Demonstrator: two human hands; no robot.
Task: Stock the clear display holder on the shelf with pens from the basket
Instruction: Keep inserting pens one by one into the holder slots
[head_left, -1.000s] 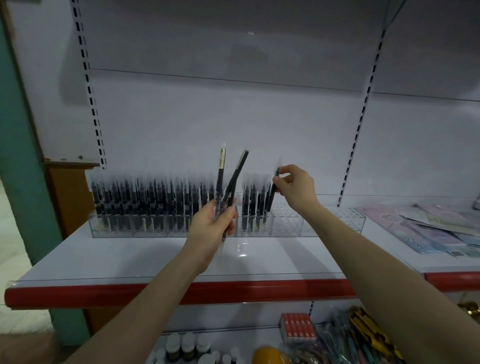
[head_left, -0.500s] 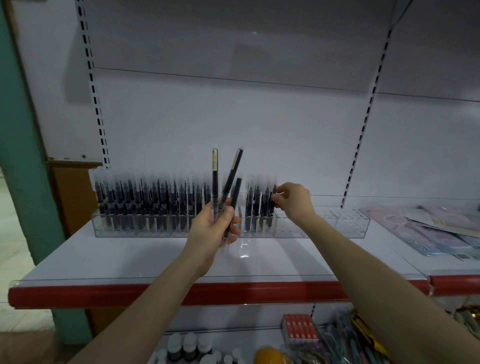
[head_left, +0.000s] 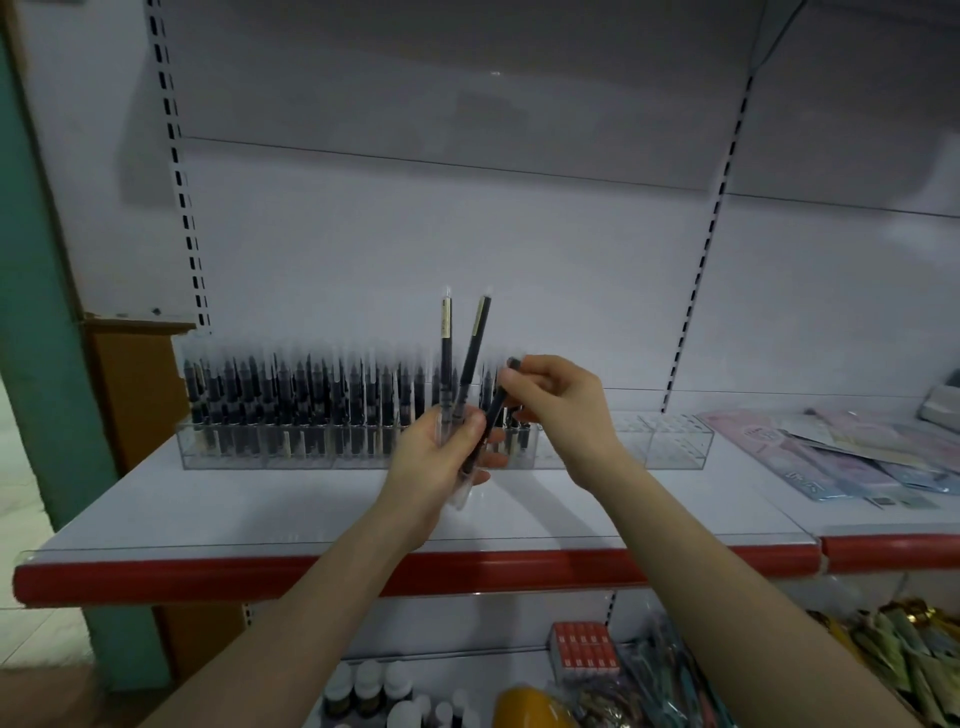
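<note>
A long clear display holder (head_left: 675, 447) stands at the back of the white shelf (head_left: 260, 509). Its left and middle slots are filled with several upright dark pens (head_left: 311, 405); its right end is bare. My left hand (head_left: 441, 457) is held in front of the holder, closed around a small bunch of pens (head_left: 470, 353), two of which stick up well above the fingers. My right hand (head_left: 561, 410) pinches the upper end of a third, shorter-showing pen (head_left: 496, 405) in that bunch. The basket is not in view.
Flat pastel packets (head_left: 841, 457) lie on the shelf at the right. A red strip (head_left: 260, 577) trims the shelf's front edge. Below are small bottles (head_left: 369, 686), a red box (head_left: 582, 654) and packaged goods (head_left: 909, 660). A green pillar (head_left: 41, 364) stands at the left.
My right hand set a pen down into the holder, then came back left to my left hand and took hold of a pen in the bunch. The left hand barely moved.
</note>
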